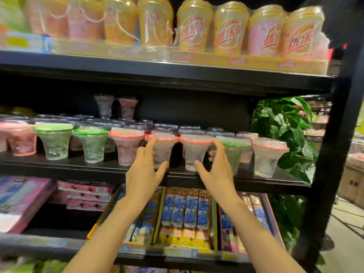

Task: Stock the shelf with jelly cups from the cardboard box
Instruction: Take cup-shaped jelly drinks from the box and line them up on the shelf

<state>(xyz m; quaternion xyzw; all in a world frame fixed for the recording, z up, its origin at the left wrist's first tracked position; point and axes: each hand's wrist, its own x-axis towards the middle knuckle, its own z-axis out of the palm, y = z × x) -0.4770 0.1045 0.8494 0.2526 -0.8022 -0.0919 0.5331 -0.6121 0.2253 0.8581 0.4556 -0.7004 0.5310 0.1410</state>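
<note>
The middle shelf [137,170] of the black rack is the landmark here: along its front edge stands a row of clear jelly cups, pink-lidded and green-lidded ones toward its left end. Near the middle of that shelf a red-rimmed jelly cup [162,149] stands upright, and the left hand [144,170] reaches up to it with fingers spread and mostly straight, the fingertips touching its left side and the thumb by its base; the fingers are not closed round it. Just to the right, rim touching rim, stands a second red-rimmed cup [194,152]. The right hand [217,170] is open likewise, thumb by that cup's base and fingers reaching up between it and the green-lidded cup [234,152] beside it. Above the shelf stand tall orange drink cups [230,28]; below it lie blue-and-yellow packets [185,215].
</note>
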